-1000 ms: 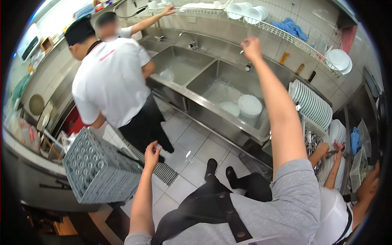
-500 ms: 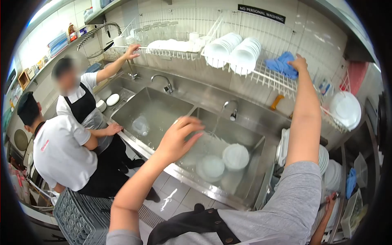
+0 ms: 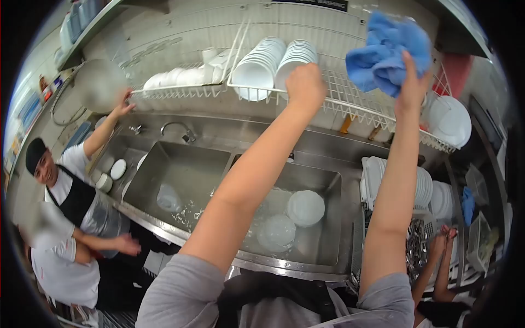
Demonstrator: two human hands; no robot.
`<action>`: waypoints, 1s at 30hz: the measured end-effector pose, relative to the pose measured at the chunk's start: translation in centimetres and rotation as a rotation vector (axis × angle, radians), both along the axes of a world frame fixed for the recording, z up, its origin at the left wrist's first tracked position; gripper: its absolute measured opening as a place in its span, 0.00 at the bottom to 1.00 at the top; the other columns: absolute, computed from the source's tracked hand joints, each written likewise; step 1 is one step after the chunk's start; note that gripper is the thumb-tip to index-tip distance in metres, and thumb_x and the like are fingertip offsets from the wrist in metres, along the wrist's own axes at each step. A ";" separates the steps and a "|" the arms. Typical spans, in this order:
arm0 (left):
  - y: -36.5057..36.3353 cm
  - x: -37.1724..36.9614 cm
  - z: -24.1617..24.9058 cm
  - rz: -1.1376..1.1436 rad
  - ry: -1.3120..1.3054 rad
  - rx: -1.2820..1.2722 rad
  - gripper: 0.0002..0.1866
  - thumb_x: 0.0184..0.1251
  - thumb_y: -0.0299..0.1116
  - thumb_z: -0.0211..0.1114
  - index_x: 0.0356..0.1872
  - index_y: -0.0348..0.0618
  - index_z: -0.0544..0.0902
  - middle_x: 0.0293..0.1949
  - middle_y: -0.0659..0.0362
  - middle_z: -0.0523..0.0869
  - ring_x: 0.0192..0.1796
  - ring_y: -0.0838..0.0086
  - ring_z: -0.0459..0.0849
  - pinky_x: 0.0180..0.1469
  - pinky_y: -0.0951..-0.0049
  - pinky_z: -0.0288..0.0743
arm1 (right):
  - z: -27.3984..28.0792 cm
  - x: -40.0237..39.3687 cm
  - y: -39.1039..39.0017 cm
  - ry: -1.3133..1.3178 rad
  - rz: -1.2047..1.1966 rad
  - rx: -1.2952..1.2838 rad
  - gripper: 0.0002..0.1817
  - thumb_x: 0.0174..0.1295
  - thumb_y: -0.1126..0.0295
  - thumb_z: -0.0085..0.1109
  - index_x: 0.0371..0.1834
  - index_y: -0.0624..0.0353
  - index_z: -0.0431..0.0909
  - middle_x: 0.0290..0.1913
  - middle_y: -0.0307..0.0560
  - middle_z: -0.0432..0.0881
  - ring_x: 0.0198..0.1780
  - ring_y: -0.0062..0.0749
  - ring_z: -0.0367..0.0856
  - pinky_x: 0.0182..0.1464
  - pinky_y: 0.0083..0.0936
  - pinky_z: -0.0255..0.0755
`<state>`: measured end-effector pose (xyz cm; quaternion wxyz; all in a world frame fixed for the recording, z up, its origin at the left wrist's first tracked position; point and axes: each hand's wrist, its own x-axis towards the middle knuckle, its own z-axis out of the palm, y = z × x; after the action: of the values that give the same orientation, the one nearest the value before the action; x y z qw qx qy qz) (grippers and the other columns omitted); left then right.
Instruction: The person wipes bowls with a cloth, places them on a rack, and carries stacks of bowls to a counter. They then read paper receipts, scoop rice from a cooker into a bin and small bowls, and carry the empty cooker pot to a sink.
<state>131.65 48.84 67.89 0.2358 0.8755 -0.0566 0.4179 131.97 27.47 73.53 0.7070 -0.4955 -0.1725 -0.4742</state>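
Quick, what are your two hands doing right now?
Left hand: curled closed in front of the stacked round white bowls; whether it grips anything can't be told.
Right hand: holding up the crumpled blue cloth.

Crumpled blue cloth [image 3: 380,57], aloft

A commercial kitchen: stacked bowls [image 3: 256,66] line a wire rack [image 3: 358,97] above the steel double sink [image 3: 197,158], an aproned worker [image 3: 76,201] stands left of it, and a cropped sign [image 3: 316,4] over it apparently reads "washing."
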 end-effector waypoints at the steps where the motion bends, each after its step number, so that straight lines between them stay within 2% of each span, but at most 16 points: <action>1: 0.2 -0.1 0.0 0.018 -0.017 -0.074 0.10 0.55 0.33 0.71 0.24 0.35 0.85 0.27 0.46 0.87 0.35 0.50 0.88 0.38 0.58 0.82 | -0.1 -3.2 -0.5 -0.037 0.113 0.032 0.29 0.64 0.54 0.65 0.62 0.62 0.72 0.57 0.46 0.80 0.58 0.35 0.77 0.62 0.33 0.70; 2: 0.6 -0.3 0.1 -0.008 -0.018 -0.066 0.10 0.55 0.33 0.71 0.24 0.35 0.85 0.27 0.46 0.87 0.35 0.50 0.88 0.38 0.58 0.82 | -0.6 -6.1 -1.0 -0.074 0.226 0.064 0.26 0.69 0.55 0.60 0.63 0.59 0.70 0.57 0.44 0.78 0.59 0.35 0.76 0.64 0.33 0.68; 3: 1.3 -0.5 0.2 -0.085 -0.019 -0.143 0.10 0.54 0.33 0.71 0.22 0.35 0.85 0.25 0.46 0.87 0.33 0.51 0.88 0.38 0.59 0.82 | -1.8 -7.6 -1.9 -0.075 0.201 0.073 0.26 0.69 0.55 0.60 0.63 0.59 0.70 0.57 0.44 0.78 0.59 0.35 0.76 0.64 0.33 0.68; 5: 2.8 -0.3 0.1 -0.183 -0.011 -0.207 0.11 0.53 0.33 0.72 0.20 0.35 0.85 0.23 0.47 0.86 0.31 0.52 0.88 0.37 0.60 0.81 | -3.7 -10.1 -2.9 -0.062 0.509 0.225 0.21 0.73 0.55 0.53 0.61 0.57 0.72 0.55 0.43 0.79 0.57 0.35 0.77 0.64 0.33 0.68; 7: 3.9 1.2 0.7 -0.352 0.071 -0.390 0.12 0.52 0.34 0.71 0.19 0.34 0.87 0.17 0.49 0.85 0.21 0.66 0.86 0.34 0.69 0.80 | -4.7 -12.1 -1.5 -0.032 0.680 0.296 0.21 0.75 0.53 0.48 0.60 0.56 0.72 0.53 0.43 0.79 0.56 0.35 0.77 0.64 0.33 0.68; 8: 4.1 1.3 1.5 -0.369 0.081 -0.377 0.12 0.52 0.34 0.71 0.19 0.34 0.87 0.17 0.49 0.85 0.21 0.66 0.86 0.34 0.69 0.80 | -5.0 -12.9 -0.9 -0.002 0.760 0.304 0.21 0.76 0.52 0.46 0.60 0.56 0.72 0.52 0.42 0.79 0.55 0.34 0.78 0.63 0.34 0.69; 11: 4.2 1.5 3.5 -0.408 0.139 -0.457 0.12 0.53 0.32 0.69 0.18 0.33 0.86 0.17 0.52 0.86 0.20 0.73 0.85 0.30 0.74 0.78 | -7.0 -11.8 -0.5 0.022 0.770 0.195 0.27 0.77 0.49 0.41 0.67 0.57 0.68 0.60 0.47 0.77 0.62 0.39 0.74 0.69 0.38 0.65; 13: 4.2 1.3 4.5 -0.470 0.234 -0.524 0.12 0.54 0.30 0.66 0.16 0.33 0.85 0.17 0.54 0.86 0.21 0.74 0.86 0.27 0.77 0.77 | -7.2 -11.9 1.4 0.055 0.648 0.225 0.26 0.77 0.49 0.42 0.65 0.57 0.69 0.57 0.46 0.78 0.59 0.39 0.76 0.66 0.38 0.68; 15: 4.3 0.8 5.0 -0.479 0.268 -0.536 0.10 0.54 0.28 0.67 0.20 0.28 0.84 0.20 0.51 0.87 0.23 0.68 0.88 0.29 0.77 0.81 | -7.8 -11.3 2.5 0.054 0.653 0.195 0.25 0.76 0.50 0.45 0.64 0.57 0.69 0.55 0.45 0.79 0.57 0.38 0.77 0.63 0.37 0.70; 17: 4.3 2.5 5.2 -0.660 0.295 -0.986 0.10 0.56 0.26 0.69 0.29 0.24 0.83 0.28 0.47 0.87 0.27 0.63 0.89 0.32 0.73 0.86 | -7.4 -11.2 4.3 0.080 0.560 0.254 0.24 0.76 0.51 0.46 0.63 0.57 0.69 0.53 0.45 0.79 0.55 0.37 0.79 0.60 0.36 0.73; 19: 4.0 3.4 6.0 -0.683 0.319 -1.047 0.10 0.56 0.24 0.68 0.29 0.21 0.82 0.28 0.43 0.86 0.27 0.61 0.89 0.32 0.70 0.88 | -7.5 -10.4 5.1 0.093 0.597 0.209 0.24 0.75 0.51 0.48 0.63 0.56 0.69 0.52 0.44 0.80 0.53 0.36 0.80 0.58 0.36 0.74; 20: 3.7 3.6 6.3 -0.713 0.341 -1.108 0.09 0.56 0.21 0.67 0.29 0.19 0.81 0.28 0.40 0.86 0.27 0.59 0.89 0.32 0.67 0.89 | -7.5 -10.5 5.4 0.091 0.676 0.202 0.25 0.72 0.55 0.54 0.65 0.59 0.68 0.56 0.45 0.78 0.58 0.34 0.78 0.60 0.32 0.73; 25: 4.8 3.5 8.7 -0.622 0.573 -0.879 0.08 0.58 0.22 0.66 0.34 0.24 0.80 0.33 0.45 0.86 0.30 0.62 0.89 0.31 0.69 0.89 | -7.7 -8.6 6.1 0.046 0.614 0.158 0.24 0.72 0.59 0.55 0.64 0.62 0.69 0.56 0.45 0.78 0.57 0.32 0.77 0.60 0.30 0.71; 27: 5.8 4.0 9.5 -0.657 0.675 -0.828 0.10 0.57 0.25 0.69 0.37 0.32 0.81 0.36 0.52 0.85 0.38 0.68 0.85 0.40 0.75 0.85 | -7.5 -8.1 6.8 0.156 0.383 0.027 0.24 0.71 0.61 0.56 0.65 0.63 0.69 0.59 0.46 0.76 0.60 0.32 0.74 0.63 0.28 0.67; 28: 5.7 3.8 9.7 -0.635 0.650 -0.809 0.07 0.62 0.29 0.66 0.38 0.36 0.81 0.38 0.53 0.84 0.39 0.69 0.83 0.41 0.72 0.81 | -7.6 -7.2 7.1 0.149 0.360 0.015 0.25 0.71 0.62 0.56 0.67 0.65 0.67 0.62 0.46 0.75 0.62 0.32 0.71 0.66 0.28 0.63; 30: 6.6 4.1 9.7 -0.614 0.645 -0.782 0.07 0.65 0.30 0.64 0.38 0.37 0.81 0.37 0.54 0.84 0.39 0.68 0.83 0.40 0.69 0.80 | -8.0 -5.7 7.7 0.161 0.351 -0.041 0.25 0.72 0.62 0.55 0.67 0.66 0.67 0.63 0.46 0.74 0.63 0.32 0.71 0.66 0.28 0.63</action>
<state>135.75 55.40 77.64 0.6564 0.7500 -0.0745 0.0334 126.26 35.12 65.54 0.7802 -0.5082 -0.2089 -0.2990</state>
